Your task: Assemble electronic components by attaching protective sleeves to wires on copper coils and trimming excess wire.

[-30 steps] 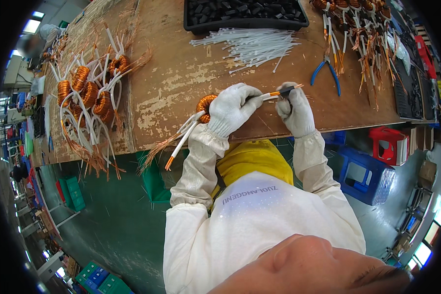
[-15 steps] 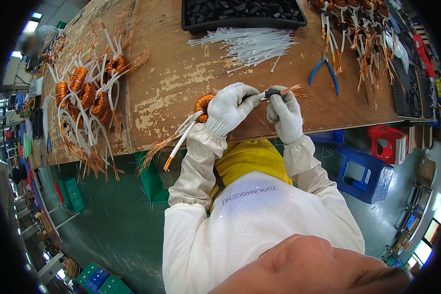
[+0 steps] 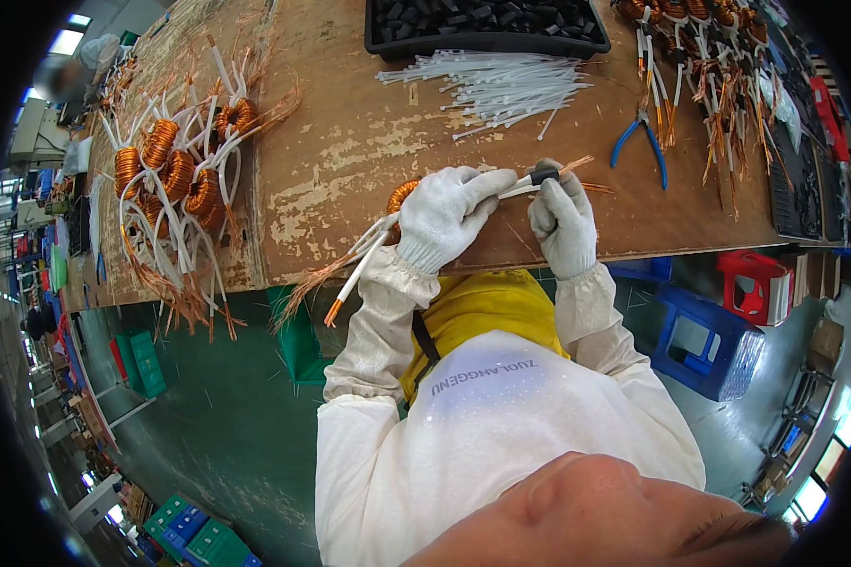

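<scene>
A copper-wound ring coil (image 3: 402, 196) lies at the table's near edge, partly hidden by my gloved left hand (image 3: 444, 215). That hand is closed on the coil's white-sleeved wire leads, with a stretch of white sleeve (image 3: 518, 188) showing beyond the fingertips. Around this lead sits a short black tube (image 3: 544, 177), with bare copper strands (image 3: 575, 164) sticking out past it. My gloved right hand (image 3: 565, 225) pinches at the tube from below with thumb and fingers. Other white leads with frayed copper ends (image 3: 336, 310) hang over the edge, left of my left hand.
Ahead lies a pile of white cable ties (image 3: 492, 87), before a black tray (image 3: 487, 45) of small black pieces. Blue-handled pliers (image 3: 640, 149) rest to the right. Finished-looking coils (image 3: 175, 175) are heaped at left, more at far right (image 3: 700, 57). A blue stool (image 3: 700, 340) stands below.
More white sleeve shows between my left fingertips and the black tube. My right hand remains at the tube. The whole view has shifted slightly.
</scene>
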`<move>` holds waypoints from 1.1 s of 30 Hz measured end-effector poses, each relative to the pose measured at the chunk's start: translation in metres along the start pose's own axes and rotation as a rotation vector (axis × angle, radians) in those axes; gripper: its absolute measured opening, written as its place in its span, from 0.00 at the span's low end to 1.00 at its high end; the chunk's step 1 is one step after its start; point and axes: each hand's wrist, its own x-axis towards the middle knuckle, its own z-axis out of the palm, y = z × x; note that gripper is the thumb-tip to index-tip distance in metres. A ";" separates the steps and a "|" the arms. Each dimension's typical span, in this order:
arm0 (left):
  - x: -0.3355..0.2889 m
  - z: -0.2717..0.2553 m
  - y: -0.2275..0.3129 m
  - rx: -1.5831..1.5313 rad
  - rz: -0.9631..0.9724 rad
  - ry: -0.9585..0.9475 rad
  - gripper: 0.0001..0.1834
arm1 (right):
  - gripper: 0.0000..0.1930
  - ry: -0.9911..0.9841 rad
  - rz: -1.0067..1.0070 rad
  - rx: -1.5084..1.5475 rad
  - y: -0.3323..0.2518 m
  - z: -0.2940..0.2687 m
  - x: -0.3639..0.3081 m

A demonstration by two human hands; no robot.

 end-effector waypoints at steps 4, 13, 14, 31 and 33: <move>0.000 0.001 -0.002 0.003 0.025 0.003 0.22 | 0.11 0.014 0.031 -0.062 -0.010 0.006 -0.001; 0.000 0.001 -0.009 -0.118 0.068 0.024 0.17 | 0.12 -0.034 0.026 -0.128 -0.003 0.007 0.000; 0.000 0.001 -0.010 -0.119 0.063 0.028 0.16 | 0.12 -0.035 0.024 -0.128 -0.003 0.008 0.001; -0.004 0.003 -0.008 -0.058 -0.010 -0.014 0.12 | 0.11 0.081 -0.011 -0.206 -0.005 0.018 -0.005; -0.003 0.004 -0.014 -0.129 -0.003 -0.025 0.12 | 0.12 0.051 -0.010 -0.165 -0.005 0.016 -0.007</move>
